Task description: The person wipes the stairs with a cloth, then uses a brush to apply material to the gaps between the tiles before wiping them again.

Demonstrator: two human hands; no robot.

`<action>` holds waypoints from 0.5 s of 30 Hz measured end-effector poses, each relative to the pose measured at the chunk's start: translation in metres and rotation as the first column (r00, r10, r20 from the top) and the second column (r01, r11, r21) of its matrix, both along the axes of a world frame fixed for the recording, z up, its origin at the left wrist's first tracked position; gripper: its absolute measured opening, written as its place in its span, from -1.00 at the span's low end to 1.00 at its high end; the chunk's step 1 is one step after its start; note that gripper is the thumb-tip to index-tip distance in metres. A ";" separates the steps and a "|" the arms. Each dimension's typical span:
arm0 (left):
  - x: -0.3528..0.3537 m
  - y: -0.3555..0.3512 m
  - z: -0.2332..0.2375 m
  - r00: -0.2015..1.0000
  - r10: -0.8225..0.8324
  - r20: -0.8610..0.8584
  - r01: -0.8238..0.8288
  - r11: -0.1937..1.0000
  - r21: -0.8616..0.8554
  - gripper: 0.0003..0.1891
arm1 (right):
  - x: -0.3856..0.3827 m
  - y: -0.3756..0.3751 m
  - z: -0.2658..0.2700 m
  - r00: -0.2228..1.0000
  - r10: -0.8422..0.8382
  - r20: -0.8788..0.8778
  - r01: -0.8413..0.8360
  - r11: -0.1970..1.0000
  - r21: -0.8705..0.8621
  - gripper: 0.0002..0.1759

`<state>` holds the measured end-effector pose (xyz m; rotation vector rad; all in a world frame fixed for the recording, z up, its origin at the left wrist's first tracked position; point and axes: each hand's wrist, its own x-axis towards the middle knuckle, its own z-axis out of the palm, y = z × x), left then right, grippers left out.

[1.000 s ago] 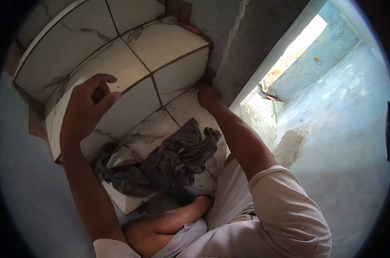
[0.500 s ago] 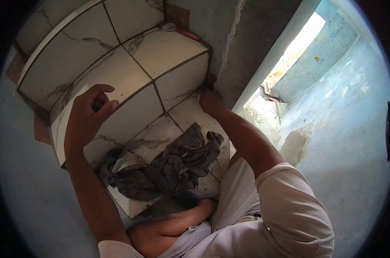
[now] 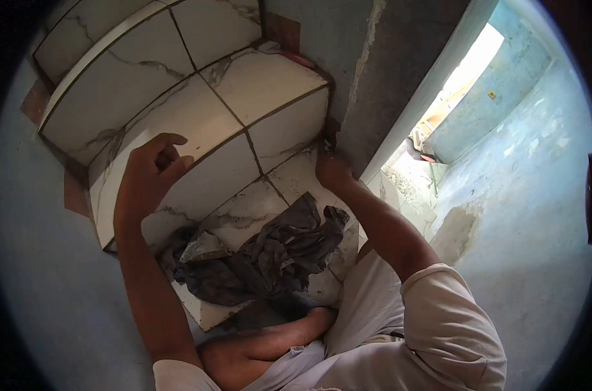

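My left hand [image 3: 151,179] hovers over the edge of a white tiled step [image 3: 185,120]. Its fingers are half curled, and the thumb stands apart from them with nothing between. Down at the inner corner, where the lower tile meets the wall end, my right hand [image 3: 335,172] is closed. A small bit of something shows at its fingertips, too dark to make out. Between my arms a crumpled dark grey cloth [image 3: 270,257] lies on the lower tiled surface [image 3: 244,208]. A pale broken piece [image 3: 205,246], perhaps tile, rests on the cloth.
A small red-handled object [image 3: 297,59] lies at the back of the step against the wall. Blue walls [image 3: 504,215] close in on both sides. The bare wall end [image 3: 400,72] stands beside my right hand, with a bright opening behind it. My bent leg [image 3: 263,345] is below the cloth.
The whole view has shifted slightly right and down. My right hand has drawn back a little from the corner. My left hand keeps nearly the same pose over the step.
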<state>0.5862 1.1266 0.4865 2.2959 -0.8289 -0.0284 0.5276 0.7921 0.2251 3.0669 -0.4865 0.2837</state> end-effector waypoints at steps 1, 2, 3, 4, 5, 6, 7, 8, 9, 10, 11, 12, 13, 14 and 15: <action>0.000 0.001 0.001 1.000 0.001 0.001 -0.001 1.000 0.004 -0.74 | -0.001 0.009 0.006 1.000 -0.006 -0.001 0.006 1.000 0.002 -0.53; -0.001 0.001 0.001 1.000 -0.005 0.000 0.005 1.000 0.007 -0.74 | -0.003 0.017 0.009 0.999 -0.015 -0.039 0.014 1.000 -0.014 -0.52; -0.001 0.000 0.001 1.000 0.006 -0.010 -0.006 1.000 -0.011 -0.72 | -0.005 0.021 0.011 0.997 -0.023 -0.077 0.021 0.999 -0.031 -0.50; -0.001 0.000 0.001 1.000 0.016 -0.020 -0.017 1.000 -0.027 -0.69 | -0.003 0.018 0.007 0.996 -0.029 -0.079 0.026 0.999 -0.027 -0.50; 0.000 0.000 0.000 1.000 0.010 -0.020 -0.011 1.000 -0.022 -0.69 | 0.004 0.013 0.000 0.999 -0.032 0.035 0.031 0.998 0.054 -0.52; 0.000 0.001 0.000 1.000 0.008 0.002 -0.008 1.000 -0.019 -0.69 | 0.011 0.006 -0.006 0.988 -0.045 0.149 0.025 0.991 0.133 -0.53; 0.000 0.001 -0.001 1.000 0.007 0.024 -0.006 1.000 -0.018 -0.69 | 0.017 -0.002 -0.011 0.988 -0.050 0.147 0.030 0.990 0.136 -0.53; 0.001 0.001 -0.001 1.000 0.003 0.023 -0.002 1.000 -0.016 -0.69 | 0.021 -0.012 -0.014 1.000 -0.009 0.021 0.007 0.996 0.086 -0.58; 0.001 0.001 -0.001 1.000 0.002 0.023 -0.002 1.000 -0.016 -0.69 | 0.024 -0.018 -0.020 0.994 0.028 -0.108 -0.024 0.999 0.038 -0.62; 0.001 0.001 -0.002 1.000 0.003 0.021 -0.003 1.000 -0.018 -0.69 | 0.025 -0.020 -0.027 0.993 0.027 -0.111 -0.023 0.999 0.038 -0.62; 0.000 0.001 -0.001 1.000 0.004 0.016 -0.004 1.000 -0.018 -0.69 | 0.025 -0.020 -0.034 0.997 0.027 -0.074 -0.028 1.000 -0.011 -0.66; -0.002 0.000 0.002 1.000 0.018 -0.007 -0.018 1.000 0.016 -0.71 | 0.026 -0.021 -0.041 0.999 0.028 -0.035 -0.030 0.998 -0.061 -0.69; -0.003 0.000 0.005 0.999 0.033 -0.026 -0.032 0.998 0.049 -0.72 | 0.023 -0.019 -0.038 0.999 0.029 -0.034 -0.031 0.998 -0.063 -0.69; -0.002 0.002 0.005 0.999 0.035 -0.026 -0.034 0.998 0.046 -0.72 | 0.018 -0.014 -0.036 0.998 0.028 -0.049 -0.032 0.996 -0.086 -0.67; -0.001 0.003 0.004 0.999 0.036 -0.023 -0.035 0.999 0.036 -0.72 | 0.012 -0.011 -0.034 0.998 0.026 -0.064 -0.033 0.993 -0.110 -0.65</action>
